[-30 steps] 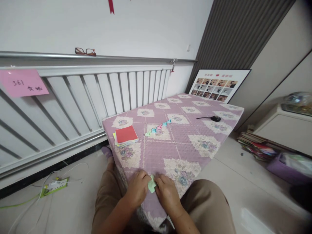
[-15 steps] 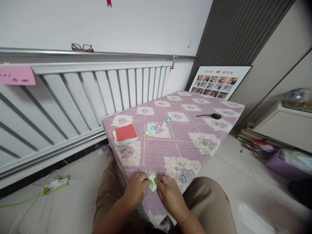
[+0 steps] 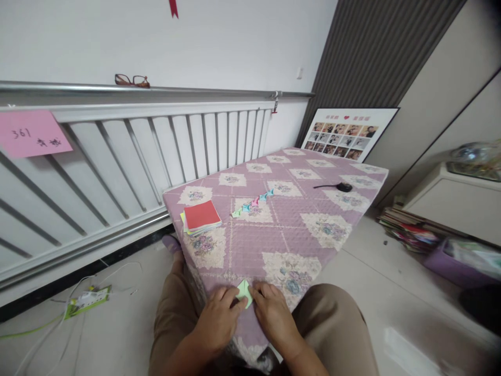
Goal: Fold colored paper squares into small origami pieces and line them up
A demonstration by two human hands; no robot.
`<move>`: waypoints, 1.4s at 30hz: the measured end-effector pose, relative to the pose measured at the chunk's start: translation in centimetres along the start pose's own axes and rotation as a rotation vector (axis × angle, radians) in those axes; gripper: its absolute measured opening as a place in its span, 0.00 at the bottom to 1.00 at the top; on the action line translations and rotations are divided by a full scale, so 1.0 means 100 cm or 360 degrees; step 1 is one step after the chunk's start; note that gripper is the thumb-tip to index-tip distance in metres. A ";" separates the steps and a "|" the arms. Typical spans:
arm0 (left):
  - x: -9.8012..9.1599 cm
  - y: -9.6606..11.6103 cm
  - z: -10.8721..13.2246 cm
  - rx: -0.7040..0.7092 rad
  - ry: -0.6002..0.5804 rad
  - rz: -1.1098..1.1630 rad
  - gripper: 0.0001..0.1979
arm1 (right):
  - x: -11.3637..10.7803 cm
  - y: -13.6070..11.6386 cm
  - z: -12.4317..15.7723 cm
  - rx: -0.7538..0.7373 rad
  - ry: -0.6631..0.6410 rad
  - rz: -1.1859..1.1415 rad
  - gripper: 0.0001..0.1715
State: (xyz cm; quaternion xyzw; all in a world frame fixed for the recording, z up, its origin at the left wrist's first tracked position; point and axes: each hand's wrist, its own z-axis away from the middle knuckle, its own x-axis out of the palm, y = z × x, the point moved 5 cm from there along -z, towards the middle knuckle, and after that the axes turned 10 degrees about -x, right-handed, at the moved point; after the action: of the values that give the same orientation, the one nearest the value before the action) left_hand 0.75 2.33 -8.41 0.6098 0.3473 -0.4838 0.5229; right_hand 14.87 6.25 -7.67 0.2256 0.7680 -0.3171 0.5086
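A small piece of folded light-green paper lies near the close corner of the table, between my two hands. My left hand has its thumb on the paper's lower part and its fingers at the left edge. From the other side, my right hand pinches or presses the paper's right edge with curled fingers. Farther up the table, several small folded paper pieces in green, blue and pink stand in a slanting row. A stack of square coloured paper, red on top, rests at the table's left edge.
A purple flowered cloth covers the table. A black long-handled object lies toward its right side. Beyond are a white radiator, glasses on the pipe and a photo board. A power strip lies on the floor.
My left thumb has moved down and across onto the lower part of the green paper, whose outline looks changed there. The right hand stays at its right edge. The view has shifted slightly.
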 end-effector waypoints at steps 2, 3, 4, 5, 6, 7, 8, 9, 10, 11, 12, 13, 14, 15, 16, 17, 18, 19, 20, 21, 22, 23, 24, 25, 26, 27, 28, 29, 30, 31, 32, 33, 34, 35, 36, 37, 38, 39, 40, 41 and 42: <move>0.002 0.001 0.004 -0.0010 0.0010 0.0003 0.26 | -0.001 -0.001 0.000 -0.0001 0.0011 -0.0032 0.24; 0.003 0.002 0.006 -0.0015 0.0013 0.0003 0.27 | -0.003 -0.001 0.000 -0.0004 0.0020 -0.0043 0.24; 0.004 0.003 0.008 -0.0018 0.0014 0.0002 0.28 | -0.004 -0.002 0.000 -0.0006 0.0029 -0.0050 0.23; 0.005 0.003 0.010 -0.0018 0.0013 0.0004 0.28 | -0.006 -0.003 0.000 -0.0011 0.0038 -0.0053 0.22; 0.006 0.003 0.012 -0.0020 0.0011 0.0007 0.29 | -0.007 -0.004 0.000 -0.0017 0.0042 -0.0051 0.21; 0.007 0.003 0.013 -0.0021 0.0007 0.0014 0.29 | -0.009 -0.005 0.000 -0.0022 0.0038 -0.0046 0.21; 0.008 0.004 0.014 -0.0021 0.0001 0.0023 0.30 | -0.011 -0.006 0.000 -0.0024 0.0026 -0.0038 0.20; 0.009 0.004 0.015 -0.0020 -0.0004 0.0034 0.30 | -0.011 -0.007 -0.001 -0.0024 0.0006 -0.0030 0.20; 0.010 0.004 0.016 -0.0022 -0.0005 0.0042 0.31 | -0.012 -0.008 -0.001 -0.0019 -0.0019 -0.0025 0.21; 0.011 0.005 0.017 -0.0024 -0.0002 0.0043 0.31 | -0.012 -0.008 -0.002 -0.0008 -0.0047 -0.0020 0.21; 0.012 0.005 0.018 -0.0030 0.0003 0.0039 0.31 | -0.012 -0.008 -0.003 0.0006 -0.0073 -0.0014 0.22; 0.013 0.005 0.018 -0.0042 0.0012 0.0030 0.32 | -0.011 -0.007 -0.003 0.0018 -0.0095 -0.0007 0.22; 0.014 0.006 0.019 -0.0058 0.0020 0.0019 0.33 | -0.011 -0.005 -0.004 0.0024 -0.0114 -0.0001 0.23; 0.015 0.006 0.019 -0.0076 0.0027 0.0011 0.33 | -0.010 -0.003 -0.006 0.0023 -0.0131 0.0008 0.23; 0.017 0.006 0.020 -0.0093 0.0030 0.0009 0.34 | -0.010 -0.001 -0.007 0.0013 -0.0148 0.0016 0.24; 0.018 0.006 0.020 -0.0107 0.0029 0.0014 0.35 | -0.009 0.002 -0.009 -0.0002 -0.0166 0.0018 0.24; 0.020 0.006 0.021 -0.0117 0.0026 0.0022 0.35 | -0.009 0.005 -0.012 -0.0012 -0.0181 0.0011 0.24; 0.021 0.006 0.021 -0.0122 0.0025 0.0030 0.35 | -0.008 0.008 -0.015 0.0000 -0.0190 -0.0002 0.24; 0.021 0.006 0.021 -0.0127 0.0028 0.0035 0.35 | -0.008 0.013 -0.019 0.0036 -0.0192 -0.0021 0.24; 0.022 0.006 0.021 -0.0132 0.0032 0.0039 0.34 | -0.007 0.016 -0.023 0.0089 -0.0189 -0.0045 0.24; 0.022 0.006 0.021 -0.0136 0.0035 0.0043 0.34 | -0.006 0.020 -0.028 0.0164 -0.0180 -0.0063 0.25; 0.022 0.005 0.021 -0.0141 0.0032 0.0049 0.33 | -0.005 0.022 -0.033 0.0225 -0.0177 -0.0075 0.28; 0.023 0.005 0.020 -0.0150 0.0024 0.0061 0.33 | -0.002 0.022 -0.039 0.0253 -0.0185 -0.0078 0.31; 0.023 0.005 0.020 -0.0161 0.0012 0.0075 0.33 | 0.001 0.021 -0.045 0.0256 -0.0196 -0.0065 0.34; 0.024 0.005 0.020 -0.0176 -0.0002 0.0091 0.34 | 0.005 0.019 -0.051 0.0246 -0.0220 -0.0046 0.36; 0.026 0.004 0.020 -0.0191 -0.0016 0.0106 0.35 | 0.009 0.016 -0.056 0.0228 -0.0261 -0.0025 0.37; 0.027 0.004 0.020 -0.0209 -0.0029 0.0120 0.36 | 0.013 0.015 -0.060 0.0215 -0.0295 -0.0001 0.37; 0.029 0.003 0.020 -0.0229 -0.0040 0.0130 0.37 | 0.017 0.014 -0.064 0.0207 -0.0326 0.0019 0.37; 0.031 0.002 0.020 -0.0248 -0.0054 0.0141 0.37 | 0.020 0.014 -0.067 0.0204 -0.0350 0.0034 0.37; 0.034 0.001 0.020 -0.0264 -0.0074 0.0150 0.38 | 0.022 0.014 -0.069 0.0207 -0.0367 0.0043 0.37; 0.036 0.000 0.020 -0.0278 -0.0098 0.0158 0.38 | 0.023 0.016 -0.071 0.0212 -0.0379 0.0045 0.37; 0.038 0.000 0.020 -0.0292 -0.0125 0.0163 0.38 | 0.024 0.018 -0.073 0.0220 -0.0388 0.0043 0.37; 0.039 -0.001 0.020 -0.0305 -0.0151 0.0164 0.38 | 0.024 0.020 -0.074 0.0229 -0.0393 0.0041 0.37; 0.040 -0.001 0.020 -0.0314 -0.0173 0.0161 0.38 | 0.025 0.021 -0.076 0.0235 -0.0394 0.0040 0.36; 0.040 -0.001 0.019 -0.0322 -0.0189 0.0157 0.38 | 0.024 0.023 -0.077 0.0240 -0.0387 0.0044 0.36; 0.040 -0.001 0.019 -0.0327 -0.0198 0.0151 0.38 | 0.024 0.024 -0.079 0.0245 -0.0375 0.0052 0.35; 0.039 -0.001 0.019 -0.0330 -0.0201 0.0147 0.38 | 0.024 0.025 -0.081 0.0248 -0.0364 0.0061 0.34; 0.039 0.000 0.018 -0.0332 -0.0205 0.0145 0.38 | 0.025 0.026 -0.082 0.0247 -0.0351 0.0068 0.34; 0.038 0.000 0.018 -0.0336 -0.0209 0.0144 0.38 | 0.026 0.027 -0.084 0.0246 -0.0333 0.0066 0.33; 0.038 0.000 0.018 -0.0339 -0.0218 0.0143 0.38 | 0.026 0.028 -0.087 0.0246 -0.0292 0.0041 0.33; 0.038 0.000 0.018 -0.0343 -0.0229 0.0141 0.38 | 0.026 0.029 -0.089 0.0247 -0.0230 -0.0004 0.32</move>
State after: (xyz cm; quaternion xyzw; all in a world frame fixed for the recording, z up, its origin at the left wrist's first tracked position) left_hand 1.46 0.30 -11.95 0.5285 0.3317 -0.4625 0.6299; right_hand 10.16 14.73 -8.37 0.2400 0.7027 -0.3916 0.5433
